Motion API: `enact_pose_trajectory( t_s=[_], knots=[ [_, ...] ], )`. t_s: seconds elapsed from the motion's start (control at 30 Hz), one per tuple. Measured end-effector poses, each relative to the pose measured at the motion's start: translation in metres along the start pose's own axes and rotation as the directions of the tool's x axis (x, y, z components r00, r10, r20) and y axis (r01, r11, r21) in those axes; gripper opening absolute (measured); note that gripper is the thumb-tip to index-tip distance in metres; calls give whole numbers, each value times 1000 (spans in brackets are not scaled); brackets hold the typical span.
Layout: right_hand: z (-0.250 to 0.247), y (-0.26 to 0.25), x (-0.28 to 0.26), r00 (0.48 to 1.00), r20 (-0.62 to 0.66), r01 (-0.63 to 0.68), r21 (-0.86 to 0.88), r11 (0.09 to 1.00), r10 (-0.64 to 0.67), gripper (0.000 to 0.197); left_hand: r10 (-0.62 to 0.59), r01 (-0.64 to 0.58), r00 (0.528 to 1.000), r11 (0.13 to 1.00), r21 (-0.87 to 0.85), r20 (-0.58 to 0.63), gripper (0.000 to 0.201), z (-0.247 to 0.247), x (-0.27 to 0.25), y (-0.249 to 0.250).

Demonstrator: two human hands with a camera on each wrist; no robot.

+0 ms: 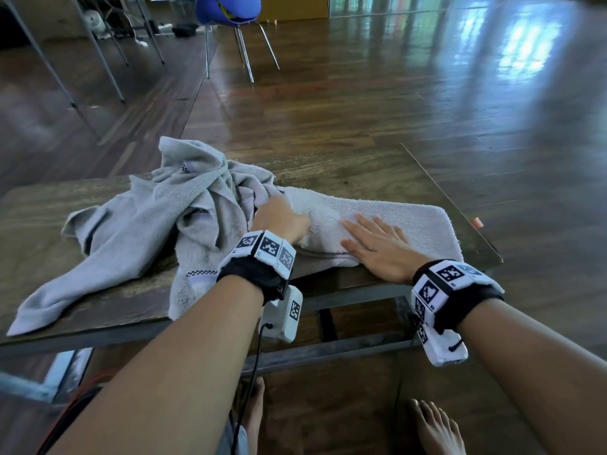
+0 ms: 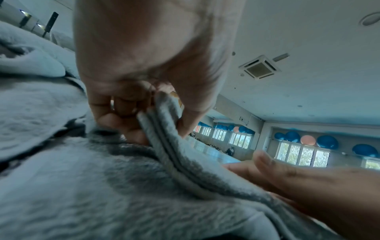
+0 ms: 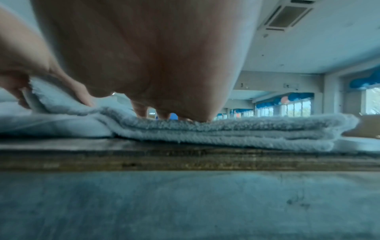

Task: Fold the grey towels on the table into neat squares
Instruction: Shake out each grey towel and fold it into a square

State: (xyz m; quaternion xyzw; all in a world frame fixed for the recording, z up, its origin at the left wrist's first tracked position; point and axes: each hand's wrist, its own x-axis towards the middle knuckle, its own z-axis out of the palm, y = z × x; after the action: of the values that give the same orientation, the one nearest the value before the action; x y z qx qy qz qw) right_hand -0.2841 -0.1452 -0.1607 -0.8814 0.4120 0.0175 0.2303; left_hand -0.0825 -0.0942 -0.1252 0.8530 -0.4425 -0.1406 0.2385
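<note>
A folded grey towel point(image 1: 410, 221) lies in a long strip on the right half of the wooden table point(image 1: 345, 165). My right hand point(image 1: 377, 244) presses flat on its middle, fingers straight. My left hand point(image 1: 279, 218) grips the strip's left end; in the left wrist view its fingers point(image 2: 123, 113) pinch the stacked towel edges point(image 2: 164, 129). The right wrist view shows the towel's layers point(image 3: 226, 131) stacked on the table edge under my palm point(image 3: 164, 65). A heap of crumpled grey towels point(image 1: 157, 218) lies to the left.
The crumpled heap hangs over the table's near edge point(image 1: 98, 326). A small orange thing point(image 1: 477, 221) sits at the table's right edge. A blue chair point(image 1: 230, 14) and metal table legs point(image 1: 98, 50) stand on the wooden floor beyond. My bare feet point(image 1: 437, 428) are below the table.
</note>
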Motion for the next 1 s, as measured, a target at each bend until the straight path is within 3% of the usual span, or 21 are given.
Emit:
enact_pose_trajectory(
  t_s=[0.13, 0.2, 0.23, 0.3, 0.37, 0.4, 0.47, 0.57, 0.77, 0.87, 1.0],
  knots=[
    [-20, -6, -6, 982, -191, 59, 327, 943, 5, 54, 101, -123, 987, 976, -182, -126, 16, -6, -9, 22],
    [-29, -7, -11, 956, -289, 105, 498, 861, 51, 45, 283, -352, 925, 891, -287, -254, 23, -7, -20, 40],
    [-34, -6, -15, 942, -325, 130, 586, 799, 85, 50, 394, -469, 880, 812, -347, -266, 24, -6, -26, 50],
    [-41, 1, -20, 934, -318, 172, 802, 572, 164, 72, 601, -587, 789, 679, -441, -124, 31, 0, -38, 68],
    [-49, 15, -24, 953, -222, 167, 953, 254, 206, 79, 710, -626, 703, 647, -436, 45, 45, 10, -46, 80],
    [-52, 23, -27, 962, -161, 133, 982, 133, 221, 77, 726, -642, 684, 647, -411, 74, 47, 16, -47, 83],
    [-53, 37, -31, 943, -72, 60, 997, 48, 324, 57, 741, -684, 669, 648, -336, 68, 45, 25, -46, 86],
    [-50, 58, -35, 860, -50, -32, 988, 151, 508, 25, 723, -686, 675, 689, -233, 150, 41, 35, -39, 86],
    [-52, 79, -44, 781, -98, -195, 900, 391, 616, 4, 600, -623, 698, 778, -83, 389, 52, 59, -38, 86],
    [-51, 85, -49, 751, -161, -295, 786, 544, 640, 12, 572, -608, 700, 791, -63, 428, 57, 64, -38, 89],
    [-55, 91, -52, 711, -137, -359, 773, 524, 689, 10, 564, -622, 703, 783, -9, 434, 61, 69, -41, 94]
  ],
)
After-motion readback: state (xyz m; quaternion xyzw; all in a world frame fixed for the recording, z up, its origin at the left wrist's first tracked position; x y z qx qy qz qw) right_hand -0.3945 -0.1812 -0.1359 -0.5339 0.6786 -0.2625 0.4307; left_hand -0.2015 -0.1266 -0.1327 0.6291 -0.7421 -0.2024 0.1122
